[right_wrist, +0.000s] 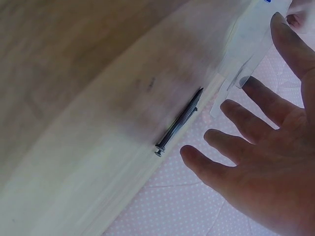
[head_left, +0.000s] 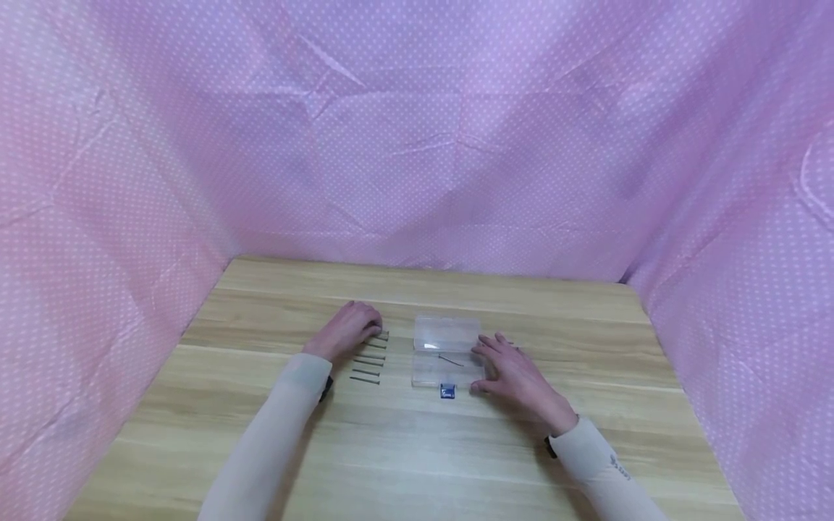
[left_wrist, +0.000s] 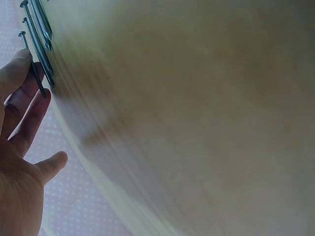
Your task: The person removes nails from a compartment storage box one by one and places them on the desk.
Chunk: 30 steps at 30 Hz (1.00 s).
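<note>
My left hand (head_left: 348, 329) pinches a dark nail (left_wrist: 33, 69) at the far end of a row of nails (head_left: 366, 373) lying on the table. In the head view its fingertips partly cover that nail. To the right, a clear plastic box (head_left: 425, 378) lies with its lid (head_left: 447, 333) folded back away from me. One nail (head_left: 451, 360) rests slantwise inside the box. My right hand (head_left: 517, 373) is at the box's right side, fingers spread and fairly straight, with thumb and index fingertips right at its edge.
A small blue label (head_left: 447, 392) sits at the box's front edge. More nails (right_wrist: 179, 120) lie on the table beyond my right fingers, mostly hidden in the head view. Pink dotted cloth (head_left: 417, 181) hangs around the wooden table (head_left: 404, 463).
</note>
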### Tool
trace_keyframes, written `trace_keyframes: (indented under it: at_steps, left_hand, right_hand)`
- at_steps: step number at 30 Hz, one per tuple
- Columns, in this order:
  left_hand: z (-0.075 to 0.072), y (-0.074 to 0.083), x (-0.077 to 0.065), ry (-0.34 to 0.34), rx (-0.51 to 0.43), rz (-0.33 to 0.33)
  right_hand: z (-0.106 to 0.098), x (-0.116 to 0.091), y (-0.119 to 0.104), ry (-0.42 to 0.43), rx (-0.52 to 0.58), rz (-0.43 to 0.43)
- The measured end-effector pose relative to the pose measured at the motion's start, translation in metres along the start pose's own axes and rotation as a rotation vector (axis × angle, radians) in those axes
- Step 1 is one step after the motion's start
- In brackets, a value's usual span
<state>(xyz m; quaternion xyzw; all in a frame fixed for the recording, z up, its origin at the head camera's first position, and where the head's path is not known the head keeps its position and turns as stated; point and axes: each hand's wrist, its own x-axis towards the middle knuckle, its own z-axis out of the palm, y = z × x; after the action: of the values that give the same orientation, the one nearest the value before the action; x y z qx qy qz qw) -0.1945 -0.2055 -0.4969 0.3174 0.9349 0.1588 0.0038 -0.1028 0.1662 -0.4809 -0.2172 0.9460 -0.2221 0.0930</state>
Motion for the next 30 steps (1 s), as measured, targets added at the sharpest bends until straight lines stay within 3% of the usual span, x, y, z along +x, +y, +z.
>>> trace_keyframes:
  at_steps: [17,30]
  left_hand:
    - [0.0014,0.0000,-0.0011,-0.016,0.012,-0.007]
    - [-0.0018,0.0035,-0.0072,-0.017,-0.079,-0.045]
  right_hand:
    - [0.0007,-0.0005,0.0001,0.007,0.016,-0.006]
    - [-0.0002,0.0007,0.0010,0.034,0.002,-0.039]
